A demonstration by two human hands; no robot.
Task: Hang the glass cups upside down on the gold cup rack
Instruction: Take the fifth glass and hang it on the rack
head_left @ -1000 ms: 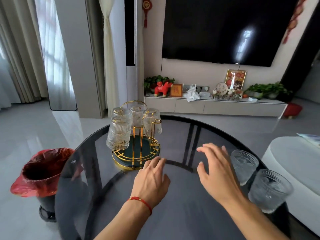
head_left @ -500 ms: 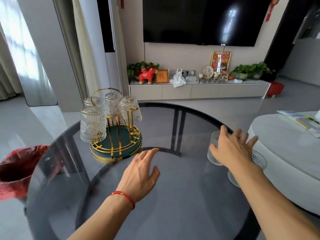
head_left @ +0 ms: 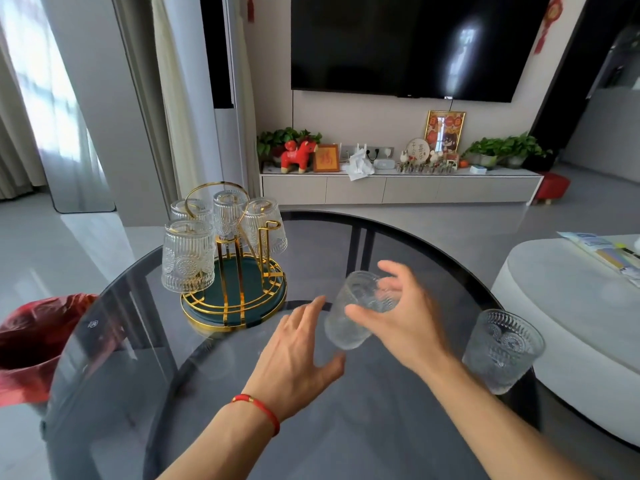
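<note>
In the head view we take the gold cup rack (head_left: 235,289) as our landmark. It stands on the dark glass surface (head_left: 398,427), and four glass cups already hang on it upside down; the nearest of them (head_left: 188,256) is at its left front. One gold peg (head_left: 268,228) on the right side of the rack looks free.

To the right of the rack and a little nearer to us, our right hand (head_left: 401,323) grasps a glass cup (head_left: 356,310) by its side wall, thumb on the near side and fingers around the far side. The cup is tilted and blurred, so we cannot tell if it is clear of the surface. Our left hand (head_left: 298,355) is spread with nothing in it, just beside the cup, on the side toward the rack. One more cup (head_left: 502,351) stands upright well to the right of the rack, near the edge of the surface.

We judge the cup to be stiff, rather heavy and fragile. Its ribbed, embossed wall gives some grip, but glass is smooth, so we hold it around the middle of the wall, not by the rim. Glass against metal peg or glass surface can chip, so the cup needs gentle setting.
</note>
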